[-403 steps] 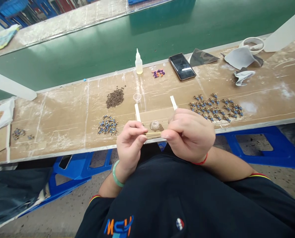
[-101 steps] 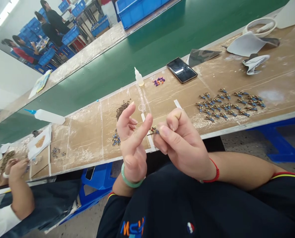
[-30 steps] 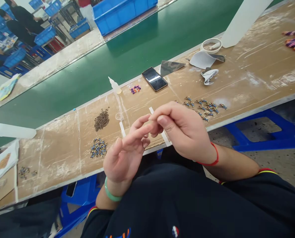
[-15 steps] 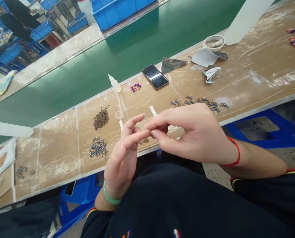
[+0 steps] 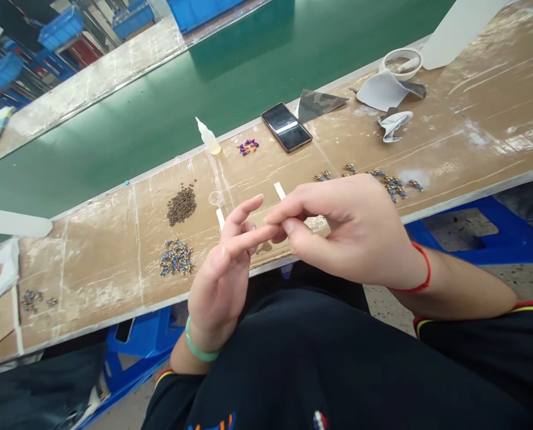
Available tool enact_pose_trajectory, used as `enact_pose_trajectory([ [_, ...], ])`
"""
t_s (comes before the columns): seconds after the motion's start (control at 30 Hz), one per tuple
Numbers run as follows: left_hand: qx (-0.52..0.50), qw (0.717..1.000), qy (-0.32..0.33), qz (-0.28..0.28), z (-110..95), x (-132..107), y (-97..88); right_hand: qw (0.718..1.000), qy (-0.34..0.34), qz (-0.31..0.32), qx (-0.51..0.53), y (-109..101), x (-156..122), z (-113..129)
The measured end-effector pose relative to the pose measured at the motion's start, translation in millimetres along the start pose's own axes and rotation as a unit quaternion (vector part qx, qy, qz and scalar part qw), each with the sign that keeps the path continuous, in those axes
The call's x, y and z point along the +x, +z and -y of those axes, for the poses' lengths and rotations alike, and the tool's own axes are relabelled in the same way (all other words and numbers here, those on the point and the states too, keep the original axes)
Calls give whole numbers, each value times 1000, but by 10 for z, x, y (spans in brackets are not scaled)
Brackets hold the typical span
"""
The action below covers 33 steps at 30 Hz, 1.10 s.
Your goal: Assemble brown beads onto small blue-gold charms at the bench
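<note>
My right hand (image 5: 342, 230) is closed in a pinch, thumb against forefinger, at the tip of a stretched finger of my left hand (image 5: 226, 269). Whatever lies in that pinch is too small or hidden to make out. My left hand is turned palm inward, one finger reaching to the right hand, another raised apart, others partly bent behind. Close by on the table are a pile of small brown pieces (image 5: 181, 205), a pile of small blue and gold pieces (image 5: 175, 258), and a white strip (image 5: 220, 218). More blue and gold pieces (image 5: 394, 186) lie beyond my right hand.
On the brown-topped table (image 5: 100, 239) stand a small squeeze bottle (image 5: 208, 137), purple and orange pieces (image 5: 248, 146), a phone (image 5: 287, 127), a tape roll (image 5: 401, 64) and crumpled paper (image 5: 395, 125). A green surface (image 5: 159, 119) runs behind. Blue stools (image 5: 486, 233) are below the table.
My hands stay joined at the fingertips, with the right hand shifted slightly to the right. The view has moved a little, so the table things appear higher up.
</note>
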<state>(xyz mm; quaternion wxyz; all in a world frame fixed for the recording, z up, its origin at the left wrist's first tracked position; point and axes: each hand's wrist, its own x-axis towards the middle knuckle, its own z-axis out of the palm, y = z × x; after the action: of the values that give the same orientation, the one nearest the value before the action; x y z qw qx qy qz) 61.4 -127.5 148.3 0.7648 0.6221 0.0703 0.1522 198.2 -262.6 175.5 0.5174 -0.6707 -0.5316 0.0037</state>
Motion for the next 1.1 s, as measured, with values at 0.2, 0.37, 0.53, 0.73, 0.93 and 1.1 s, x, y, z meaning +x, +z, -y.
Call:
enact_pose_trajectory([
  [0.2,4,1000,2,-3,-15,13,-4,1000,-5,5,-12,-39,14,27],
  [0.37,25,1000,10,-13,-15,24,34,998,1,-18,-59,25,-7,-2],
  [0.53,3,1000,-10,-8,-35,32,30,999,2,-14,-42,33,-28,-11],
  [0.73,-11,999,-28,-19,-62,34,-7,999,27,23,15,-11,-3,25],
  [0.93,11,998,17,-52,7,-8,26,999,23,1,44,53,-8,6],
  [1.1,37,996,39,-72,111,28,-1,998,30,-24,57,161,23,-64],
])
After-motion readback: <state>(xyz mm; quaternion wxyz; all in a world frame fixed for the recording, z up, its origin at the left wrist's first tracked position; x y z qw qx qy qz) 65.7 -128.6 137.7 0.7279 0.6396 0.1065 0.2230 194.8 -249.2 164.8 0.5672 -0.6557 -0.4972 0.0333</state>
